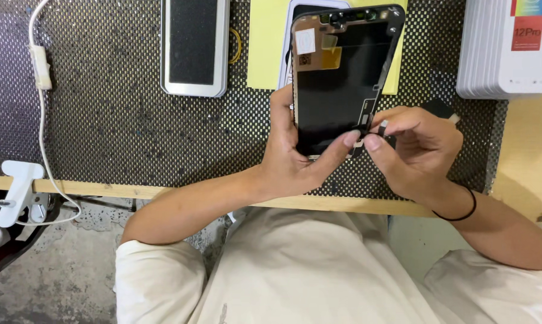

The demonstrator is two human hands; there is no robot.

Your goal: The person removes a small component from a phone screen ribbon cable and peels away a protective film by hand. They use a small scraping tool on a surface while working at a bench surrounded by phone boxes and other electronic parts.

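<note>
Head view: left hand (295, 159) fingers curled around a phone screen assembly (343, 78), held tilted above the perforated mat (115, 108). Right hand (418, 150) fingertips pinched on its flex cable (382, 127). A second phone (196, 45) and white boxes (511, 48) lie beyond. Both forearms angle inward.

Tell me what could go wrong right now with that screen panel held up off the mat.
The right hand pinches a thin flex strip at the panel's lower edge; a hard pull could tear it. The left hand grips the black screen panel only by its bottom end, tilted above the mat, so it might slip and drop. It also hangs over another phone on the yellow sheet and could knock it.
</note>
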